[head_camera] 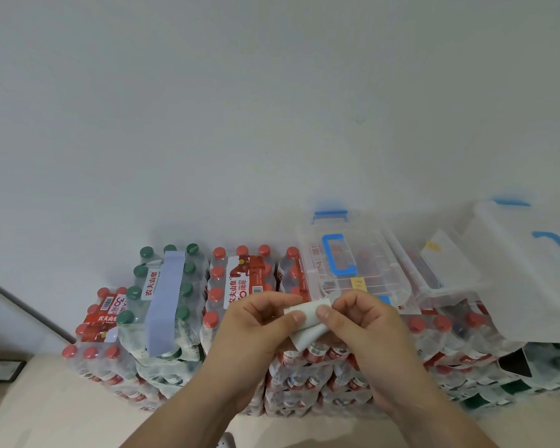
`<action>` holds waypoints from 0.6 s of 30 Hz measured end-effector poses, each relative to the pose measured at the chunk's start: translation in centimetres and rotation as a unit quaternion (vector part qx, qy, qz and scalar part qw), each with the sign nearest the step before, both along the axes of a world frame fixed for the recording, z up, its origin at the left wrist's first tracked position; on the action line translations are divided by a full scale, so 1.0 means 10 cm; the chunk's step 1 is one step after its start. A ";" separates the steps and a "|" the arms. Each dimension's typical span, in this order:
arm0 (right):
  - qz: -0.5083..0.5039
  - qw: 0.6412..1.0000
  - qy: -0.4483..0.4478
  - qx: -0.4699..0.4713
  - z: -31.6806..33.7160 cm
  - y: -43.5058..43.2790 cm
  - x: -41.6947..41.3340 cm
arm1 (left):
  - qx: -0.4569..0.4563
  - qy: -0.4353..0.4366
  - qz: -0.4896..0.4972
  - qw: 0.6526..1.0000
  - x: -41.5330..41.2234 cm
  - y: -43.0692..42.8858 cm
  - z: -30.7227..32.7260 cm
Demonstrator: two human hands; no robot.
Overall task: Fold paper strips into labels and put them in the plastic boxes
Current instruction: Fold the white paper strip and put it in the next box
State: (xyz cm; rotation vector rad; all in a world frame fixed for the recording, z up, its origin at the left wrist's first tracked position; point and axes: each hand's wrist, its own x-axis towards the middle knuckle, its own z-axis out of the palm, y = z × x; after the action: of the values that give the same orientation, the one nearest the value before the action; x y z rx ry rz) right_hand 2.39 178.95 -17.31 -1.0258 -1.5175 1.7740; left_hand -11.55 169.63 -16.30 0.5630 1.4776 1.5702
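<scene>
paper strip (306,321): white, matte, short band. It is bent over on itself, with a loose flap hanging down and toward the camera. Held in the air between both hands, touching no surface.
left hand (253,328): pinches the strip's left end. The thumb (296,316) lies on top and the fingers are curled behind. Back of the hand faces the camera, forearm coming in from the lower left.
right hand (362,324): pinches the right end in the same way, thumb (324,312) on top and fingers curled under. The thumb tips are near each other, with only paper between them.
grip state: both hands closed tight on the strip.
plastic box (353,263): just beyond the grip. Clear, ribbed, hard-sided, with its lid on. Blue handle and blue latch. A small yellow tag (358,282) shows through the near wall.
second plastic box (434,270): beyond and right of the grip. It is also clear. A large translucent panel with blue trim lies to its right; cannot tell how the two parts join.
bottle packs (240,286): under and beyond the grip. Shrink-wrapped and glossy, red caps, stacked, with the boxes resting on top.
green-capped pack (165,295): left of the grip, with a pale blue band across its top.
wall (272,108): plain white, behind everything.
floor (46,399): beige, lower left.
</scene>
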 end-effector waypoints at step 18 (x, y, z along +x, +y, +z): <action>-0.123 0.989 0.048 -0.074 0.03 0.05 -0.66 | 0.042 0.039 -0.043 0.997 -0.67 0.31 0.03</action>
State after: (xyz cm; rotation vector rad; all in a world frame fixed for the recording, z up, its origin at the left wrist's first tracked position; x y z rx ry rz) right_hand -4.20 179.47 -16.98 -1.1295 -1.1613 1.7513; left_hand -18.23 172.73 -16.00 0.7336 1.4304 1.5650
